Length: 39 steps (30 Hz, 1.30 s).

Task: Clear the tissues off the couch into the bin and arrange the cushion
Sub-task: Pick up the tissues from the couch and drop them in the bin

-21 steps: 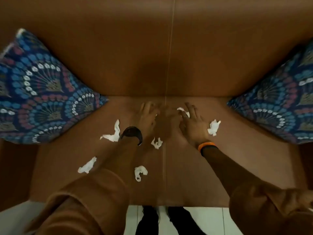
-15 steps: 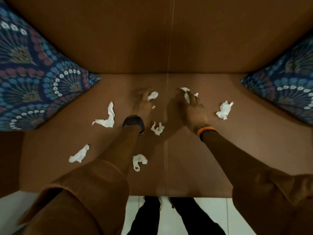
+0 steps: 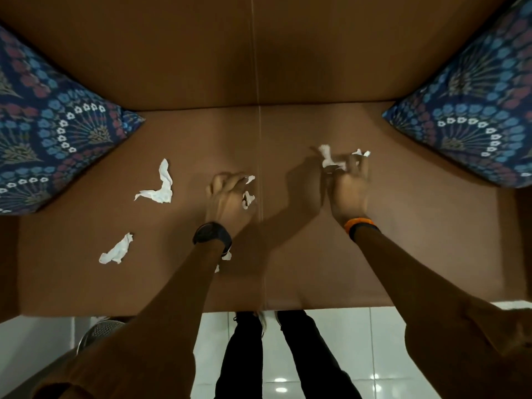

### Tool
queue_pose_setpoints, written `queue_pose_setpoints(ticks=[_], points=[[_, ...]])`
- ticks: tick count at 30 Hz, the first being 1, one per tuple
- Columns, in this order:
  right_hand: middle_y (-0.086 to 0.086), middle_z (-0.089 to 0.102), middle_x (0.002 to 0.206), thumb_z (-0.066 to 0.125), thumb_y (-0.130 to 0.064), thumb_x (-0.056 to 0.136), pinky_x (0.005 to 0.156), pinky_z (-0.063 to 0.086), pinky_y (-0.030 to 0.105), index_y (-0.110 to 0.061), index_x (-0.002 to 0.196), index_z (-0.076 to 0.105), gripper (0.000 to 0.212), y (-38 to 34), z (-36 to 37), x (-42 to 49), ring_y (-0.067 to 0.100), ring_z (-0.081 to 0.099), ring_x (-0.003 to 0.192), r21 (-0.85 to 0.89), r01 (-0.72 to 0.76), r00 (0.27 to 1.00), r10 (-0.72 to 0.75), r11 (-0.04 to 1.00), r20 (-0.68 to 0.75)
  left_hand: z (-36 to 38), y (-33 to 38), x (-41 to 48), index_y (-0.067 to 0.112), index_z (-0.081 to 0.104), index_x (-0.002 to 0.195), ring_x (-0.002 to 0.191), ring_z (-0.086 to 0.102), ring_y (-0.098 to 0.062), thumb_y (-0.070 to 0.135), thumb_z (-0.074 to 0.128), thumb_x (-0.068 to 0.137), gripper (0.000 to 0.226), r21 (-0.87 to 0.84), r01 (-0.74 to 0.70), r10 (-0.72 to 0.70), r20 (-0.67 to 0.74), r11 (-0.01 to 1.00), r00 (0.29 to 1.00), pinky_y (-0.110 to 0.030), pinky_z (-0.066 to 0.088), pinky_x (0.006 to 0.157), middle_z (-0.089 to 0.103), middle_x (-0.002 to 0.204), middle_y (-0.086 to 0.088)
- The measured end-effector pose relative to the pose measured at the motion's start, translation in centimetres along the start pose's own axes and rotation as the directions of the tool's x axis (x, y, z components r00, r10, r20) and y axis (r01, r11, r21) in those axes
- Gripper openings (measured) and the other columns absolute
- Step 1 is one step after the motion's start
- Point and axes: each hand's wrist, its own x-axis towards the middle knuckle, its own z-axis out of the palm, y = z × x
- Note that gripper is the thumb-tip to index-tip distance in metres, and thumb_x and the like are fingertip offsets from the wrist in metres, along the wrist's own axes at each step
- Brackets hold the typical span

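Two cushions [image 3: 54, 133] [image 3: 472, 116] – two loose tissues [image 3: 159, 187] [image 3: 116, 250] – two hands [image 3: 227, 197] [image 3: 349, 191], each gripping tissue

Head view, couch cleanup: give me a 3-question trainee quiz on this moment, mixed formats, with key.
1. True or false: the right hand is empty.
2. Multiple choice: the long twisted tissue lies (A) left of the left hand, (B) on the right cushion, (C) on the floor.
3. Fill in: the wrist with the orange band is the ____ one.

Key: 1 false, it pinches white tissue at its fingertips; 2 A; 3 right.
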Motion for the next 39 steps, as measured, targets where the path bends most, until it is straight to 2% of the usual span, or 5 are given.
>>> queue_pose_setpoints(ticks=[4, 8, 21, 34, 39], points=[[0.013, 0.049, 0.151, 0.06, -0.006, 0.091, 0.112, 0.043, 0.048, -0.009, 0.11, 0.076, 0.024, 2.2, 1.5, 0.6, 0.041, 0.037, 0.145, 0.055, -0.08, 0.997, 0.08, 0.995, 0.004, 2.4, -0.2, -1.7, 0.014, 0.056, 0.13, 0.112, 0.05, -0.027, 0.013, 0.067, 0.08, 0.051, -0.026, -0.047, 0.049, 0.09, 0.999, 0.995, -0.027, 0.046, 0.084, 0.055, 0.139, 0.006], [0.024, 0.067, 0.127, 0.048, -0.009, 0.104, 0.096, 0.054, 0.042, -0.002, 0.119, 0.073, 0.03, 1.0, 2.9, 0.5, 0.04, 0.057, 0.126, 0.063, -0.057, 0.998, 0.058, 0.996, -0.024, 4.4, 0.0, -1.8, 0.016, 0.074, 0.097, 0.075, 0.06, -0.014, 0.006, 0.051, 0.093, 0.025, -0.161, 0.155, -0.146, 0.067, 0.975, 0.987, -0.028, 0.044, 0.078, 0.063, 0.089, -0.002], [0.005, 0.074, 0.118, 0.063, -0.007, 0.086, 0.087, 0.053, 0.029, -0.013, 0.101, 0.081, 0.024, -17.0, 4.4, -13.6, 0.023, 0.07, 0.109, 0.367, 0.264, 0.956, -0.293, 0.892, 0.026, -2.8, -5.7, -13.3, 0.004, 0.071, 0.106, 0.102, 0.067, -0.032, -0.01, 0.054, 0.087, 0.029, -0.327, 0.296, -0.318, -0.014, 0.897, 0.948, -0.036, 0.054, 0.085, 0.069, 0.119, -0.014], [0.011, 0.071, 0.122, 0.06, -0.005, 0.092, 0.09, 0.056, 0.036, -0.01, 0.11, 0.076, 0.025, -39.4, 22.1, -39.3, 0.029, 0.067, 0.111, 0.45, 0.473, 0.65, -0.645, 0.757, 0.402, -0.8, -30.1, -42.1, -0.001, 0.074, 0.099, 0.104, 0.065, -0.034, -0.001, 0.059, 0.089, 0.018, -0.247, 0.729, -0.656, 0.321, 0.638, 0.683, -0.034, 0.048, 0.092, 0.073, 0.109, -0.021], [0.017, 0.073, 0.116, 0.062, -0.01, 0.094, 0.087, 0.057, 0.038, -0.003, 0.109, 0.073, 0.02, -41.9, 29.4, -40.9, 0.035, 0.07, 0.106, 0.341, 0.536, 0.574, -0.629, 0.772, 0.523, 4.3, -34.7, -44.2, 0.008, 0.074, 0.097, 0.098, 0.068, -0.033, 0.012, 0.061, 0.09, 0.016, -0.197, 0.676, -0.571, 0.401, 0.71, 0.717, -0.031, 0.045, 0.08, 0.076, 0.101, -0.017]])
